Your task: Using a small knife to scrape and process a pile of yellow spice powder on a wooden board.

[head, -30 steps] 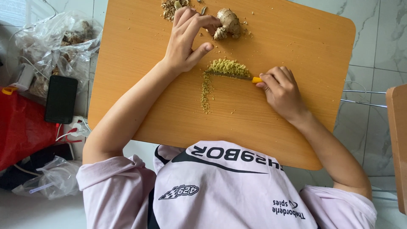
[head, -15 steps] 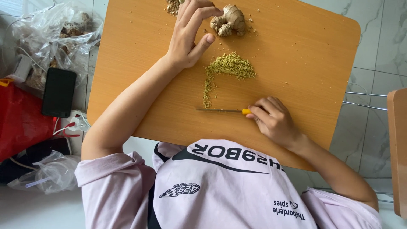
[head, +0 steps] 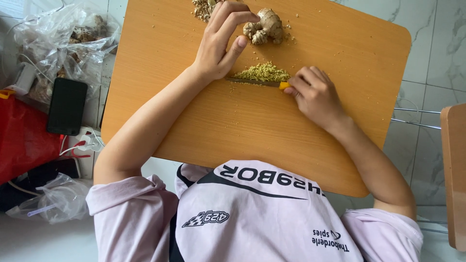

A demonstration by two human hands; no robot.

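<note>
Half a second before, the knife (head: 255, 82) lay low on the board, well below the chopped heap; it had since been drawn up until its blade ran along the near edge of the minced ginger (head: 262, 72), and the thin trail of mince that had hung down from the heap was gathered into it. The right hand (head: 315, 95) was clenched around the knife's yellow handle, only the handle's tip showing past the knuckles. The left hand (head: 220, 41) rested on the wooden table (head: 349, 58) just beside the heap, its fingers bent and loose, grasping nothing, the thumb lying near the blade's far end.

A whole knob of ginger root (head: 264, 25) sat just beyond the left fingertips, with crumbs scattered about it, and a small pile of peelings (head: 203, 7) lay at the table's far edge, partly cut off by the frame. Nothing stood between blade and heap.

Off the table to the left, a clear plastic bag (head: 58, 39) held more roots, a black phone (head: 67, 106) lay next to it, and a red bag (head: 22, 138) sat nearer. Another crumpled clear bag (head: 53, 199) lay on the floor. A second wooden surface (head: 455, 174) showed at the right edge over pale marble tiles (head: 437, 39).
</note>
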